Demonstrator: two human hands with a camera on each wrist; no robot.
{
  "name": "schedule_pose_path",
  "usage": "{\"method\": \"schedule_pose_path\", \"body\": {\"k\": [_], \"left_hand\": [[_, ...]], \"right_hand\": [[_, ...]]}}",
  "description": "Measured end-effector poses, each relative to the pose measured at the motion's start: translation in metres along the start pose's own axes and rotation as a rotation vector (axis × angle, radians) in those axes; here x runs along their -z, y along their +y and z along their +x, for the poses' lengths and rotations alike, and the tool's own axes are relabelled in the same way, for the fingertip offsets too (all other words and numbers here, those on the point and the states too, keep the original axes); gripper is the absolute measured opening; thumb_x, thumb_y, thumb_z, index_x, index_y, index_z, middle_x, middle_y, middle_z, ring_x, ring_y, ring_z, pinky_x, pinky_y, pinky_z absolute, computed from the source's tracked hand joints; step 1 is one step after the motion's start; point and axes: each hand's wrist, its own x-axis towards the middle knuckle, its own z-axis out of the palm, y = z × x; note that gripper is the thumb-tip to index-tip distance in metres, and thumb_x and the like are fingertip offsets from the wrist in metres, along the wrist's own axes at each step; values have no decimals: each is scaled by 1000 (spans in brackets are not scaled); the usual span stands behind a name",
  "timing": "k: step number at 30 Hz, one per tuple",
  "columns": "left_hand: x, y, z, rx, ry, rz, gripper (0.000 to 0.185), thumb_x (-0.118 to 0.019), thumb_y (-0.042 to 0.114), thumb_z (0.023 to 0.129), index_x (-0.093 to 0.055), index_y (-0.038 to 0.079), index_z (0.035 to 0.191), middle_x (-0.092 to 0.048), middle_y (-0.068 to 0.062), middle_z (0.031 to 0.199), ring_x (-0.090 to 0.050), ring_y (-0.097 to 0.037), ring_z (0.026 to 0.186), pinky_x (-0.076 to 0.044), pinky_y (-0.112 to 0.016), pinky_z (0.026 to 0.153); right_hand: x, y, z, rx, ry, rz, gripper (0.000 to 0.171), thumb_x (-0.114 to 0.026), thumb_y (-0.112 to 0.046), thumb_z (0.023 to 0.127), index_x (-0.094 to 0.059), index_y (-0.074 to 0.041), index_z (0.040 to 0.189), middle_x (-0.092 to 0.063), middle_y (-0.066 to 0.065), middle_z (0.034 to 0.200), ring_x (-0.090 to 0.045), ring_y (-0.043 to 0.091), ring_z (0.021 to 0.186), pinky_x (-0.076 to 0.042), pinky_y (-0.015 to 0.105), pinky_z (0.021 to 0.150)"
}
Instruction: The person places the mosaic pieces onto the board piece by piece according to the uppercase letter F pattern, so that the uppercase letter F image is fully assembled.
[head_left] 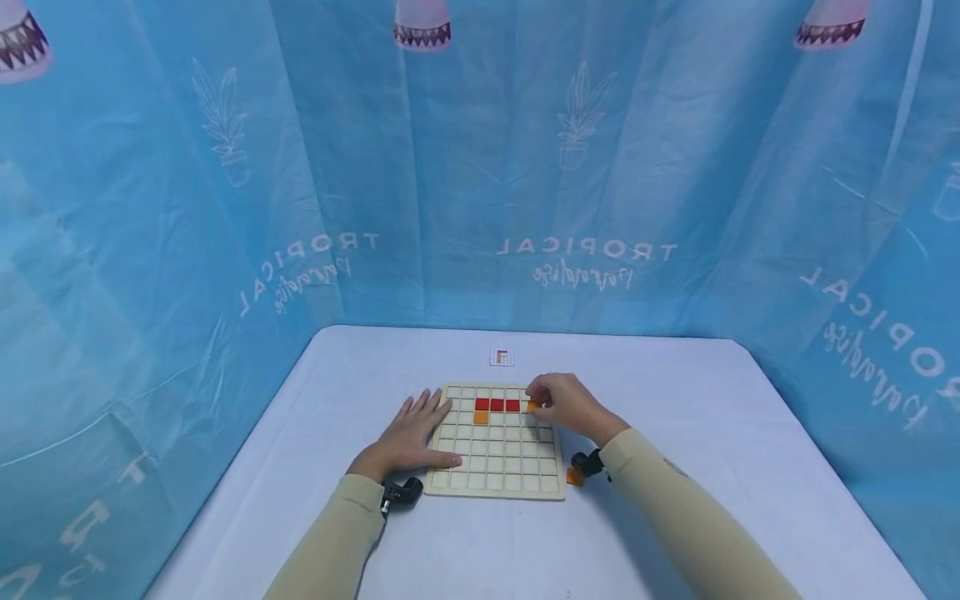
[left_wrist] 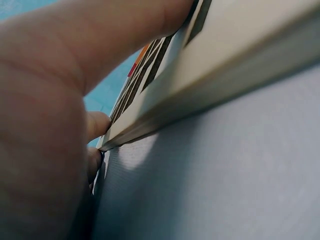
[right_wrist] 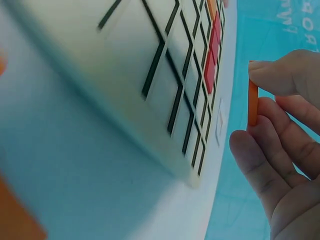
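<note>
A pale wooden grid board (head_left: 504, 469) lies on the white table. Three red square tiles (head_left: 497, 405) sit in a row in its upper cells, and one orange tile (head_left: 481, 417) lies just below the leftmost red one. My right hand (head_left: 567, 404) pinches another orange tile (right_wrist: 253, 95) between thumb and fingers, over the board's upper right part. In the right wrist view that tile is seen edge-on, apart from the board. Spread along the board's left edge, my left hand (head_left: 412, 437) rests with its thumb (left_wrist: 135, 30) on the surface and holds nothing.
One more orange tile (head_left: 574, 476) lies on the table by the board's lower right corner, under the right wrist. A small printed pattern card (head_left: 502, 357) lies beyond the board's far edge. Blue curtains (head_left: 480, 183) enclose the white table (head_left: 637, 367) behind and at both sides.
</note>
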Motion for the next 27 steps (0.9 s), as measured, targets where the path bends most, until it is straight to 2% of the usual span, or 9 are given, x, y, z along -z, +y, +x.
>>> {"method": "schedule_pose_path", "body": {"k": [9, 17, 21, 27], "left_hand": [[1, 2, -1, 11, -8, 7, 120, -67, 83, 79, -30, 9, 167, -15, -14, 174, -4, -35, 159, -1, -54, 126], [3, 1, -2, 12, -14, 2, 120, -66, 83, 80, -30, 9, 167, -14, -14, 174, -4, -36, 159, -2, -56, 126], [4, -1, -2, -5, -17, -4, 119, -66, 82, 81, -29, 10, 167, -13, -14, 174, -3, -35, 159, -1, -55, 126], [3, -2, -1, -6, -25, 10, 119, -65, 83, 81, -28, 11, 168, -12, -13, 174, -2, -34, 159, -1, -55, 126]], "right_hand": [[-24, -12, 12, 42, -60, 26, 23, -88, -7, 88, -77, -6, 108, -70, -6, 94, -66, 11, 87, -59, 29, 84], [-47, -38, 24, 133, -132, 15, 24, -88, -8, 89, -75, -7, 109, -70, -7, 97, -66, 7, 89, -58, 27, 84], [-57, -47, 29, 172, -147, -16, 24, -87, -9, 89, -75, -7, 110, -70, -7, 97, -66, 5, 90, -57, 24, 83], [-67, -53, 30, 166, -157, -85, 25, -87, -9, 90, -76, -7, 112, -71, -7, 97, -66, 3, 90, -56, 21, 84]]}}
